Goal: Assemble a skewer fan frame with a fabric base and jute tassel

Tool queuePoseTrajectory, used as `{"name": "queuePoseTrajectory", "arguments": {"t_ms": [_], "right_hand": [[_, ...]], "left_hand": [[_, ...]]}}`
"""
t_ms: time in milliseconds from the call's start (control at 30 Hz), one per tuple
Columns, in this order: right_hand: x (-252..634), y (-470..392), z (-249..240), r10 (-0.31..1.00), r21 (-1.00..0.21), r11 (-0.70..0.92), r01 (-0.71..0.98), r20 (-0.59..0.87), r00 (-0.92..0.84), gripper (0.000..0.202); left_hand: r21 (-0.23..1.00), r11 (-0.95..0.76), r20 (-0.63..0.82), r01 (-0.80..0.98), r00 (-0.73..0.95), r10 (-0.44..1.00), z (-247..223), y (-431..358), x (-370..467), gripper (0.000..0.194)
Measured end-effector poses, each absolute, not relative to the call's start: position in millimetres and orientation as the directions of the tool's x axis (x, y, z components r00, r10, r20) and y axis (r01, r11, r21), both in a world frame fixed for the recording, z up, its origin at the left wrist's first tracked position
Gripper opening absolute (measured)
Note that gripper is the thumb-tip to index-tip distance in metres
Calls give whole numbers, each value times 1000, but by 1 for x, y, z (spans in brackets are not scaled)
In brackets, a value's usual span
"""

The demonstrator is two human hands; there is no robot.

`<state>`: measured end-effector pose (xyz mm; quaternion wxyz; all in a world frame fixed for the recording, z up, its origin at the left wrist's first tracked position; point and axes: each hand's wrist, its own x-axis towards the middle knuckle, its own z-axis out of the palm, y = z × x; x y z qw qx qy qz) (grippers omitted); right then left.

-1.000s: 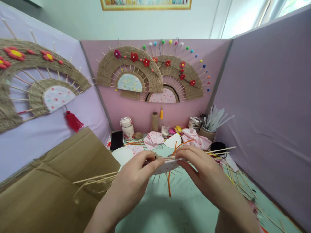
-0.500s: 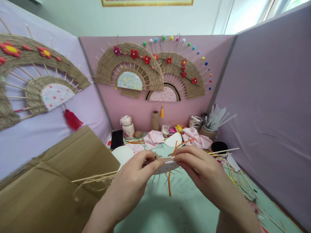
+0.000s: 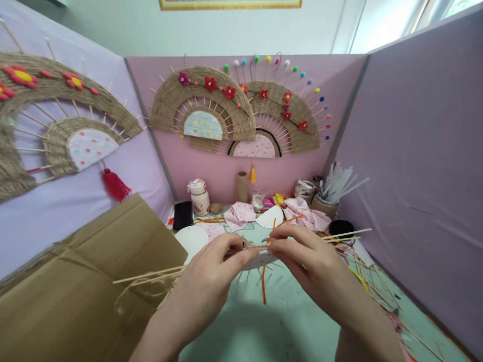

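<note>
Both my hands hold a small half-made fan piece (image 3: pixel 260 258), a white semicircle with thin wooden sticks poking out and jute twine along its edge, above the green table (image 3: pixel 264 327). My left hand (image 3: pixel 211 281) pinches its left end, where the twine (image 3: pixel 247 244) bunches. My right hand (image 3: pixel 305 261) pinches its right end from above. An orange pipe cleaner (image 3: pixel 263 284) hangs down from the piece. Long sticks (image 3: pixel 151 275) stretch left over the cardboard.
A brown cardboard box flap (image 3: pixel 90 281) fills the left. At the back stand a white bottle (image 3: pixel 199 197), a black phone (image 3: pixel 183 215), a twine spool (image 3: pixel 241 187), pink cloth (image 3: pixel 307 213) and a cup of white strips (image 3: pixel 328 201). Loose sticks (image 3: pixel 377 291) litter the right side. Woven fans (image 3: pixel 204 110) hang on the partitions.
My hands stay nearly in place on the fan piece; the fingers shift slightly along its edge. The view has tilted a little upward.
</note>
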<state>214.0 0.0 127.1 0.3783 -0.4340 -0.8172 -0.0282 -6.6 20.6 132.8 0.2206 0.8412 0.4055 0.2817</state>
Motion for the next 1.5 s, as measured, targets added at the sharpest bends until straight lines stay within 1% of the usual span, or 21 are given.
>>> {"name": "queuePoseTrajectory", "arguments": {"t_ms": [167,300,367,633,800,933,1033,1133,1267,1333,1400,1500], "right_hand": [[215,0,126,678,-282,631,723,653,-337,19],[214,-1,127,681,-277,624,731,651,-335,21],[214,-1,127,683,-274,625,731,646,-341,22],[214,0,125,681,-283,639,715,641,-355,22],[214,0,127,688,-297,639,710,633,-355,21],[213,-1,128,687,-293,643,707,629,-364,20],[213,-1,126,686,-297,645,705,630,-362,20],[213,0,125,691,-302,642,704,627,-361,22],[213,0,125,683,-287,650,704,626,-376,25],[214,0,125,677,-282,656,701,630,-380,25],[214,0,125,675,-284,660,695,630,-384,25],[214,0,125,676,-291,664,689,627,-387,25]], "left_hand": [[534,-618,319,577,539,779,131,21,-8,29],[394,-719,370,573,617,695,128,23,-10,36],[348,-748,393,565,637,664,127,23,-11,39],[381,-729,380,569,622,685,127,23,-11,37],[308,-774,414,554,654,633,124,25,-12,39],[262,-797,438,545,669,601,122,25,-13,45],[266,-793,424,549,672,607,123,24,-14,45],[307,-775,391,553,669,632,125,23,-12,43],[469,-669,314,577,599,737,129,21,-9,28],[515,-628,291,583,571,768,130,20,-8,25],[496,-648,305,578,583,753,130,21,-9,25],[389,-729,365,564,632,683,126,22,-11,31]]}}
